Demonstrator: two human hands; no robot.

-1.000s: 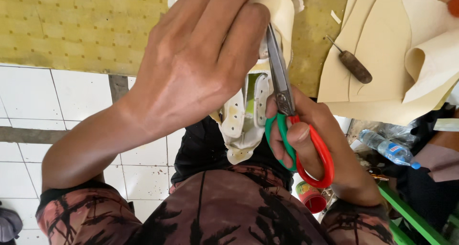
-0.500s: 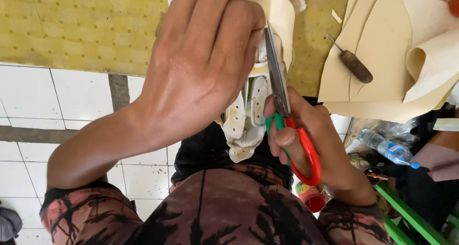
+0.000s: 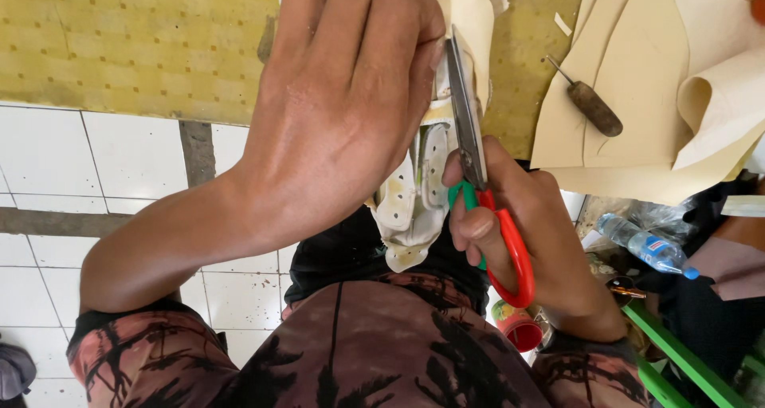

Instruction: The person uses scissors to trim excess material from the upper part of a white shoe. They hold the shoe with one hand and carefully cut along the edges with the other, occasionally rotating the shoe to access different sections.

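Note:
My left hand (image 3: 335,113) is raised close to the camera, gripping a cream and white shoe upper (image 3: 414,201) with small perforations; the hand hides most of it. My right hand (image 3: 526,233) holds scissors (image 3: 478,177) with one red and one green handle loop, fingers through the loops. The steel blades point up along the edge of the cream piece, right beside my left fingertips. My lap in a dark patterned garment is below.
A yellow patterned mat (image 3: 119,41) lies over white floor tiles (image 3: 96,161). Cream sheets of material (image 3: 661,81) lie at the right with a wooden-handled awl (image 3: 594,105) on them. A plastic water bottle (image 3: 645,245), a red cup (image 3: 522,328) and a green bar (image 3: 677,352) sit lower right.
My left hand and the cream piece have come closer to the camera. The scissors have slid slightly upward along the piece's edge.

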